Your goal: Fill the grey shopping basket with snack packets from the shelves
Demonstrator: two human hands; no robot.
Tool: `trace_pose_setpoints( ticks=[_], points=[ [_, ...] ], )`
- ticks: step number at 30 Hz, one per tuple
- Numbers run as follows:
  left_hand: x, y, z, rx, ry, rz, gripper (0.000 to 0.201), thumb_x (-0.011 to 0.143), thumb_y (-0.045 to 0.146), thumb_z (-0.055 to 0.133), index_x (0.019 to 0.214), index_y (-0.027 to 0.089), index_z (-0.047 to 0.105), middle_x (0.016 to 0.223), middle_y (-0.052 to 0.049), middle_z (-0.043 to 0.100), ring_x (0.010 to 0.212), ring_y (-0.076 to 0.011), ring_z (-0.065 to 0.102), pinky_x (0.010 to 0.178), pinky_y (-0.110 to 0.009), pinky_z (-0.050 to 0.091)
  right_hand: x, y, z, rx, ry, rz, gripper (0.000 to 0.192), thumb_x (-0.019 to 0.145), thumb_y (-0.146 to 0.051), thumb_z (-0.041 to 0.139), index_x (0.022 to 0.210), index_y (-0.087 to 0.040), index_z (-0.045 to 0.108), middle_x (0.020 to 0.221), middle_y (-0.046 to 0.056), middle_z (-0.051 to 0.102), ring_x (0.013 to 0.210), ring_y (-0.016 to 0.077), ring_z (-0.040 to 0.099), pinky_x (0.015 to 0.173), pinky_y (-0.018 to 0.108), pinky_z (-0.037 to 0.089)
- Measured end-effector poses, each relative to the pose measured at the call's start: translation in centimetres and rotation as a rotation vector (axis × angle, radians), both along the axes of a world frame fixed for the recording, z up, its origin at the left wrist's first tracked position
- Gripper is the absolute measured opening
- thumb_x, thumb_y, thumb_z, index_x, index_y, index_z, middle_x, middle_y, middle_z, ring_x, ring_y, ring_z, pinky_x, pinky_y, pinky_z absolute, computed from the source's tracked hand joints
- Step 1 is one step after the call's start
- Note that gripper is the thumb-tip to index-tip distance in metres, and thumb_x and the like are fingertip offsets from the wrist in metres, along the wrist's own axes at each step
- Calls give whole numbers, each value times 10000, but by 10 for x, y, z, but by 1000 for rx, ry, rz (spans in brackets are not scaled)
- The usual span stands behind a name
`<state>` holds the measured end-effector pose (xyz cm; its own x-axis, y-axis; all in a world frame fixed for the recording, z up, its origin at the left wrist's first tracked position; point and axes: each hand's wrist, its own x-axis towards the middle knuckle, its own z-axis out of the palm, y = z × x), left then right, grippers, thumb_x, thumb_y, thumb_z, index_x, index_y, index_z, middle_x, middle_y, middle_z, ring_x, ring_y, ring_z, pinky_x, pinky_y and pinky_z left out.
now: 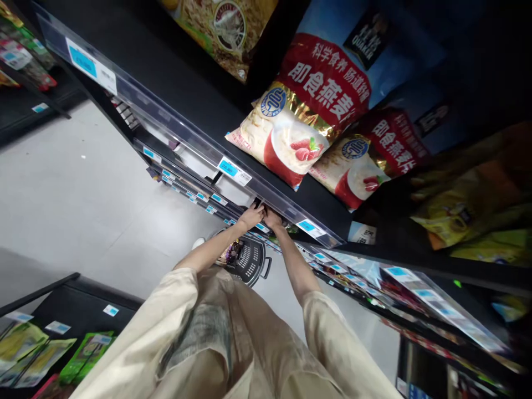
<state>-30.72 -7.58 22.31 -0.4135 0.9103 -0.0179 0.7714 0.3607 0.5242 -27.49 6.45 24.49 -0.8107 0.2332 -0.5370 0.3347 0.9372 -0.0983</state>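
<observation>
Both my arms reach down into a low shelf of a black shop rack. My left hand (251, 215) and my right hand (272, 218) are side by side under the clear price rail (266, 191), fingers curled on something dark that the shelf edge hides. Below my hands, on the floor, stands a dark plastic shopping basket (248, 260) with packets in it. Two red and gold oatmeal bags (307, 111) lie on the shelf above my hands.
Blue price tags (235, 170) run along the shelf rails. Yellow packets (469, 210) fill the right shelves. Another rack with green packets (41, 349) stands at the lower left, across a grey floor aisle (70, 194). My shoe tip (198, 243) shows beside the basket.
</observation>
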Motion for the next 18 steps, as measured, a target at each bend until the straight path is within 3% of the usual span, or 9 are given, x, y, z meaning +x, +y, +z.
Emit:
trace_pose_setpoints(
  ticks=[4, 8, 10, 14, 18],
  points=[
    [0, -7, 5, -98, 163, -57, 384, 996, 57, 472, 1309, 39, 695, 1419, -207, 663, 1538, -273, 385, 1294, -527, 288, -1, -7, -2, 73, -57, -10, 513, 1069, -319, 415, 1545, -160, 525, 1503, 180, 616, 1364, 301, 589, 1179, 373, 400],
    [0, -14, 4, -107, 191, -71, 409, 1009, 58, 444, 1354, 40, 663, 1490, -204, 612, 1566, -261, 349, 1307, -511, 270, 21, -1, 2, 151, -104, -28, 614, 1111, -446, 320, 1588, -79, 443, 1603, 251, 486, 1489, 347, 472, 1240, 456, 334],
    [1, -14, 4, -109, 178, -79, 401, 1011, 65, 440, 1337, 48, 672, 1480, -207, 617, 1568, -266, 344, 1304, -521, 268, 28, 6, 5, 147, -151, -21, 651, 1092, -498, 402, 1572, -63, 459, 1569, 274, 514, 1450, 363, 516, 1204, 460, 387],
    [6, -11, 9, -191, 178, -86, 446, 1007, 68, 391, 1363, 30, 657, 1460, -248, 606, 1579, -320, 309, 1248, -559, 339, 28, 11, 6, 113, -135, -12, 539, 1058, -413, 529, 1520, -136, 537, 1500, 240, 597, 1361, 348, 597, 1150, 441, 442],
    [12, -11, 14, -270, 234, -85, 522, 963, 45, 414, 1449, 53, 604, 1615, -232, 461, 1615, -356, 227, 1216, -555, 385, 16, 11, 4, 86, -18, -93, 442, 1046, -348, 570, 1420, -117, 615, 1381, 245, 676, 1309, 339, 628, 1137, 445, 450]
  ],
)
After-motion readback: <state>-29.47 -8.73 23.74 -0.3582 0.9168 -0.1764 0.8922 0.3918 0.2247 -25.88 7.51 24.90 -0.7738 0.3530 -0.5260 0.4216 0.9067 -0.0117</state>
